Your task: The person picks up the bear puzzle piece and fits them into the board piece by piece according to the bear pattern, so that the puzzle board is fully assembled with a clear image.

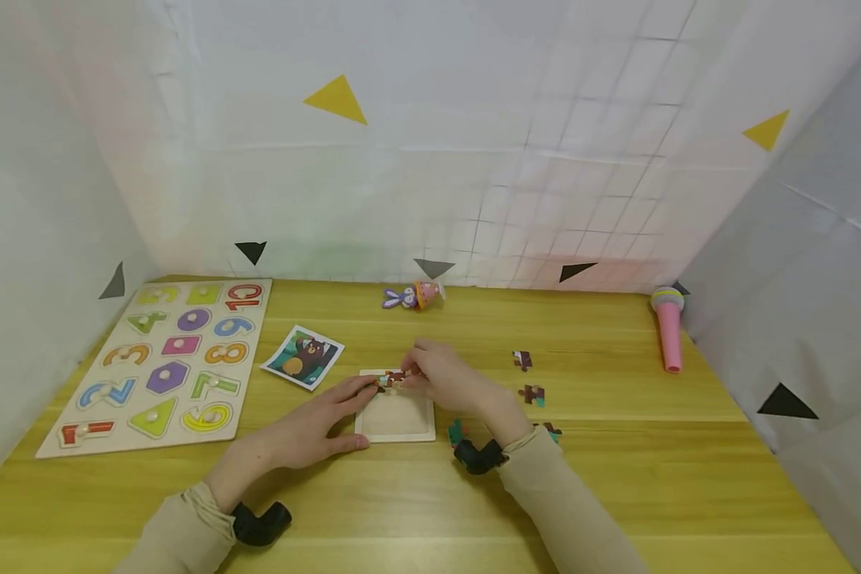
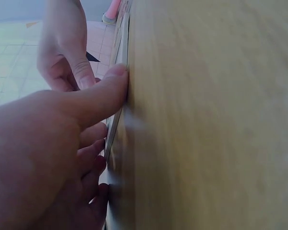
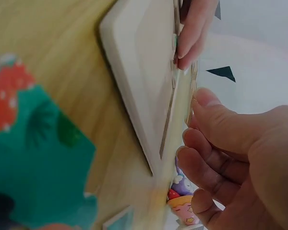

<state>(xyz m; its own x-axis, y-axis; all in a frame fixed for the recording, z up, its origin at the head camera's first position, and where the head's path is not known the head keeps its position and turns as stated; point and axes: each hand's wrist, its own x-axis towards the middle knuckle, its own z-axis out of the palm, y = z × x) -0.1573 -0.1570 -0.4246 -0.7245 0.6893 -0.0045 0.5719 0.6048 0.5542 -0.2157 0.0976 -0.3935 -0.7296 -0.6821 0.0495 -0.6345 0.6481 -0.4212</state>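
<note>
A small pale wooden puzzle tray (image 1: 399, 438) lies on the table between my hands. A few picture pieces (image 1: 386, 379) sit along its far edge. My left hand (image 1: 316, 422) rests against the tray's left side, fingertips at those pieces and thumb on the near corner. My right hand (image 1: 450, 381) is over the tray's far right corner. It pinches a thin puzzle piece (image 3: 192, 106) between thumb and fingers, seen edge-on in the right wrist view. The left wrist view shows my left thumb (image 2: 110, 86) on the tray's rim.
Loose puzzle pieces (image 1: 533, 395) lie right of the tray, some partly behind my right wrist. A bear picture card (image 1: 303, 358) and a wooden number board (image 1: 161, 426) are on the left. A bunny toy (image 1: 412, 296) lies at the back, a pink microphone (image 1: 670, 331) far right.
</note>
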